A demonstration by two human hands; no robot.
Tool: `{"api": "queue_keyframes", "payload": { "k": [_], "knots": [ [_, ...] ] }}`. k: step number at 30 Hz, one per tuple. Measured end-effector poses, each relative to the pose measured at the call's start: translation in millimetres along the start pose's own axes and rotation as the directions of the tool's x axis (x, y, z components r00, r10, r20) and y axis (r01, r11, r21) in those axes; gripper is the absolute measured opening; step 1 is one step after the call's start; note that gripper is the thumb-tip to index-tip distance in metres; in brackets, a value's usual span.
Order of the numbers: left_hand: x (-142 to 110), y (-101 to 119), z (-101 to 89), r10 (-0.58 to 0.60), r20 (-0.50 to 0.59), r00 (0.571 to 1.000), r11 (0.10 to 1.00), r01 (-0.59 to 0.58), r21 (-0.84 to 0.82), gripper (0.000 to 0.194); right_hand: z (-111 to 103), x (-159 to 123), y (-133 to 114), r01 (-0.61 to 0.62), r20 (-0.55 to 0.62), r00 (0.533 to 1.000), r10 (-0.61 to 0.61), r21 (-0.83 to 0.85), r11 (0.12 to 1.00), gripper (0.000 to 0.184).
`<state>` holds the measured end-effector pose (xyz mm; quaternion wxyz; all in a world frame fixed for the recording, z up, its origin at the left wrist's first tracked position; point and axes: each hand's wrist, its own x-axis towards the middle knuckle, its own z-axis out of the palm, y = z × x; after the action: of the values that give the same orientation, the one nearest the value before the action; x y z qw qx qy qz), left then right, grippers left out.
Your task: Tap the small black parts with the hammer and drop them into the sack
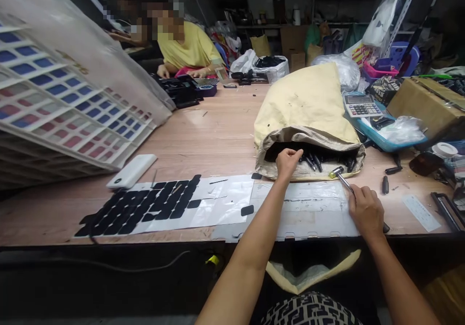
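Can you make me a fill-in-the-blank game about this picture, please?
The right hand holds a ____.
The left hand is at the mouth of a pale ____ sack.
A ____ with number keys rests on the blue tray.
The rounded pads on the white sheet are ____.

Missing words: hammer; yellow; calculator; black.

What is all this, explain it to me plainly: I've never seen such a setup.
No machine here: one camera worn on a person's head looks forward and down at their bare hands. The right hand holds a hammer with a yellowish head. The left hand is at the mouth of a pale yellow sack with dark pieces inside; whether it grips one is unclear. On the table, black patches lie on and beside a white sheet. Across sits another person.
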<state>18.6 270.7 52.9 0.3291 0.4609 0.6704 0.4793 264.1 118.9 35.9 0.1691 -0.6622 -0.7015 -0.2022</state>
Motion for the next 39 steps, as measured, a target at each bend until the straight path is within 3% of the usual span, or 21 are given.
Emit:
{"api": "queue_keyframes", "payload": {
  "k": [2, 5, 8, 10, 12, 14, 16, 18, 22, 28, 31, 33, 36, 39],
  "knots": [
    [3, -2, 13.9, -0.003, 0.008, 1.0, 0.982, 0.001, 0.187, 0.029, 1, 0, 0, -0.004, 0.009, 1.0, 0.004, 0.004, 1.0, 0.029],
    [5, -2, 20.5, -0.014, 0.021, 1.0, 0.957, 0.008, 0.291, 0.02, 0, 0, -1, -0.009, 0.023, 1.0, 0.009, 0.008, 1.0, 0.029],
    [-3, -4, 7.1, 0.002, 0.049, 0.999, 0.97, -0.014, 0.242, 0.013, -3, 0, -2, -0.015, 0.035, 0.999, 0.014, 0.017, 1.0, 0.029],
    [-18, -9, -8.5, 0.08, 0.1, 0.992, 0.981, -0.096, 0.168, 0.012, -5, 1, -3, -0.024, 0.045, 0.999, 0.022, 0.029, 0.999, 0.028],
    [-39, -15, -23.7, 0.19, 0.211, 0.959, 0.975, -0.21, 0.078, 0.015, -6, 1, -4, -0.032, 0.053, 0.998, 0.029, 0.042, 0.999, 0.028],
    [-63, -22, -34.0, 0.28, 0.357, 0.891, 0.953, -0.304, 0.011, 0.018, -6, 1, -4, -0.035, 0.058, 0.998, 0.032, 0.045, 0.998, 0.029],
    [-84, -27, -37.4, 0.333, 0.47, 0.817, 0.923, -0.385, 0.017, 0.017, -6, 1, -4, -0.033, 0.059, 0.998, 0.031, 0.037, 0.999, 0.029],
    [-98, -32, -35.6, 0.369, 0.513, 0.775, 0.879, -0.47, 0.078, 0.014, -6, 1, -4, -0.03, 0.058, 0.998, 0.029, 0.028, 0.999, 0.029],
    [-105, -39, -29.8, 0.385, 0.515, 0.766, 0.831, -0.53, 0.168, 0.019, -6, 1, -3, -0.03, 0.063, 0.998, 0.028, 0.032, 0.999, 0.031],
    [-100, -40, -31.7, 0.374, 0.529, 0.762, 0.864, -0.493, 0.1, 0.019, -6, 0, 2, -0.064, 0.06, 0.997, 0.056, 0.146, 0.987, 0.033],
    [-100, -42, -30.8, 0.377, 0.528, 0.76, 0.862, -0.497, 0.099, 0.017, -17, -5, 1, -0.172, 0.076, 0.985, 0.155, 0.344, 0.923, 0.034],
    [-99, -44, -29.4, 0.379, 0.525, 0.762, 0.86, -0.5, 0.105, 0.016, -29, -11, -3, -0.236, 0.12, 0.972, 0.203, 0.509, 0.828, 0.034],
    [-99, -46, -27.8, 0.379, 0.519, 0.767, 0.857, -0.502, 0.115, 0.016, -46, -23, -16, -0.25, 0.182, 0.968, 0.172, 0.686, 0.683, 0.033],
    [-98, -47, -27.5, 0.38, 0.519, 0.765, 0.852, -0.509, 0.126, 0.016, -54, -34, -32, -0.233, 0.221, 0.97, 0.102, 0.724, 0.649, 0.031]
  ]
}}
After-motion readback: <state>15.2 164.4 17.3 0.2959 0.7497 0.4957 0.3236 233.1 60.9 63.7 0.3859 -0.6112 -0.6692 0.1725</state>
